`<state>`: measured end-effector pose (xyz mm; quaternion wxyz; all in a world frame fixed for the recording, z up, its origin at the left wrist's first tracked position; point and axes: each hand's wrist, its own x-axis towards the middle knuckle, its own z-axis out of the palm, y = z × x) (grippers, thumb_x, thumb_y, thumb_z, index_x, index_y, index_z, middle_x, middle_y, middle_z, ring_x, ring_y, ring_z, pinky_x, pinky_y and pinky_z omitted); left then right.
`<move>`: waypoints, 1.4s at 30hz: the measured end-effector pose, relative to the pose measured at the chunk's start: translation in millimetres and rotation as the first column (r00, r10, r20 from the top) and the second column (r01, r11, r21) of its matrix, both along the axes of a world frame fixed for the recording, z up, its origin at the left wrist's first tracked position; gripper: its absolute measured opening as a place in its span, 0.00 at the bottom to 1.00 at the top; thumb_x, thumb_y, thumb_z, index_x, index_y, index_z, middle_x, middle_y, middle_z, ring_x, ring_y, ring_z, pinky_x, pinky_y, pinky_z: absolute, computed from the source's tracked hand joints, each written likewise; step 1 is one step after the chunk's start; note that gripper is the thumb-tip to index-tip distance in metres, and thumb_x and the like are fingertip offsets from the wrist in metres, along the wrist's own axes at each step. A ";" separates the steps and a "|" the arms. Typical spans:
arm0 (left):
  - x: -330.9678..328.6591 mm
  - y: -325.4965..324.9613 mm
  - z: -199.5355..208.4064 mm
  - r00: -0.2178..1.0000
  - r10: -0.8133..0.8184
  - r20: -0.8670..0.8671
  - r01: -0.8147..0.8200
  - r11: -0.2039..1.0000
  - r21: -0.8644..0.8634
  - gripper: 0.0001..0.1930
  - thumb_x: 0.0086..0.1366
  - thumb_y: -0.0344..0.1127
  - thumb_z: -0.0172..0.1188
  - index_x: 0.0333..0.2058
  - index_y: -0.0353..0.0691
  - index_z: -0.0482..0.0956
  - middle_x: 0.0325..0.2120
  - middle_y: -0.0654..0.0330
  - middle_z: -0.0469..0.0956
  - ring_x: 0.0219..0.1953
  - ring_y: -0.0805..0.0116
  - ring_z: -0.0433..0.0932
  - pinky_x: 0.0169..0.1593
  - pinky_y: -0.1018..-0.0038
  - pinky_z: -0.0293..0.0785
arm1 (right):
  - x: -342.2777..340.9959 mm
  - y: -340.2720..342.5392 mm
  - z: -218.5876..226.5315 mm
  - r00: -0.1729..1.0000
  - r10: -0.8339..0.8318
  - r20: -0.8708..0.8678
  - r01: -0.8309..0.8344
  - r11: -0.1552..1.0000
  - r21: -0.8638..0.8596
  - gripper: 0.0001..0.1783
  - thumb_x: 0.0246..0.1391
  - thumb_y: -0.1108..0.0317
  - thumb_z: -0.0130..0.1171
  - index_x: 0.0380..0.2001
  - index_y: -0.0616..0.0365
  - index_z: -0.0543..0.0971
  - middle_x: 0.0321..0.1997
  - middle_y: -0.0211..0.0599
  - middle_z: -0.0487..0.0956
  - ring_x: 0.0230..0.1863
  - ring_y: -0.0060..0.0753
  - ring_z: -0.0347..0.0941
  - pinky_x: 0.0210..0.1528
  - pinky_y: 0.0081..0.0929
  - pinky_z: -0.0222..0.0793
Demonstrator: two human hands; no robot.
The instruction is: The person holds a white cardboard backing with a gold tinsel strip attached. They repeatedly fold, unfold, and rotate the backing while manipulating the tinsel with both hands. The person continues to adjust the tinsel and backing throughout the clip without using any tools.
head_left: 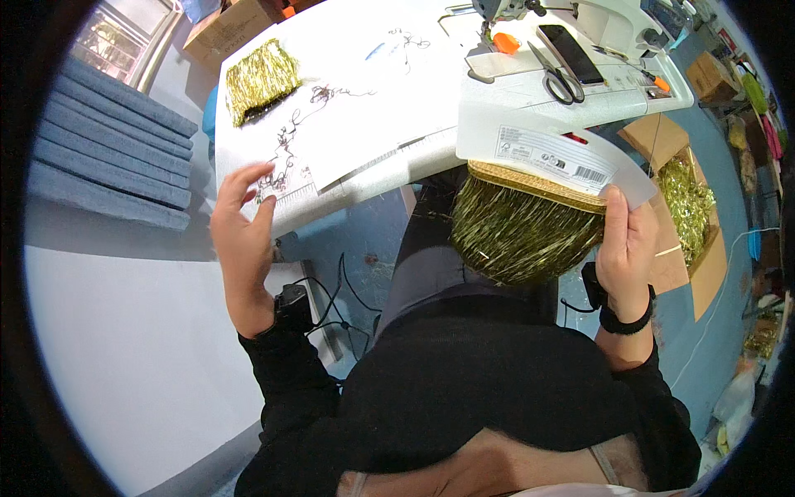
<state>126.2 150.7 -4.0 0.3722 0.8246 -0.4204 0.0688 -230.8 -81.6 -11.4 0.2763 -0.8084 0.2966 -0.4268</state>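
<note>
In my right hand [627, 244] is the corner of a white header card [542, 137], pinched between thumb and fingers. Below that card hangs a bundle of shiny gold-green tinsel fringe [530, 228] with a woven gold band along its top. It hangs over my lap at the table's near edge. My left hand [244, 240] is raised at the table's left corner, thumb and fingers curved but apart. Nearest to it are tangled dark strings [284, 153] lying on the white tabletop. No held thing shows between its fingers.
Another gold tinsel bundle [263, 80] lies at the table's far left. A sewing machine [609, 25], black scissors [563, 85] and a phone [571, 54] are at the back right. An open carton [705, 277] with tinsel [686, 207] stands right of the table. Cables [339, 306] hang at lower left.
</note>
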 end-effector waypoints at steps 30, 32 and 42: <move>-133.5 -113.3 6.9 0.250 -0.723 -0.644 0.445 0.677 -0.587 0.23 0.59 0.25 0.74 0.52 0.25 0.80 0.45 0.49 0.86 0.46 0.64 0.84 0.54 0.70 0.79 | -2.3 0.3 18.5 0.957 0.286 -0.045 -0.287 0.958 -0.002 0.09 0.68 0.70 0.59 0.40 0.67 0.81 0.30 0.40 0.73 0.28 0.35 0.70 0.32 0.29 0.66; -137.0 -116.8 7.6 0.261 -0.719 -0.645 0.455 0.680 -0.575 0.22 0.59 0.25 0.74 0.51 0.24 0.80 0.44 0.49 0.86 0.46 0.65 0.84 0.53 0.70 0.79 | -1.1 1.3 16.2 0.975 0.216 -0.060 -0.217 0.976 -0.028 0.09 0.68 0.70 0.59 0.39 0.67 0.80 0.30 0.40 0.73 0.28 0.36 0.70 0.31 0.30 0.66; -143.6 -127.0 10.6 0.365 -0.696 -0.619 0.436 0.715 -0.546 0.15 0.64 0.24 0.69 0.48 0.24 0.83 0.42 0.48 0.87 0.43 0.65 0.85 0.50 0.72 0.80 | 3.8 -1.9 6.1 0.980 0.172 0.100 -0.188 0.964 0.190 0.11 0.63 0.67 0.66 0.36 0.66 0.80 0.31 0.34 0.75 0.29 0.26 0.71 0.33 0.24 0.68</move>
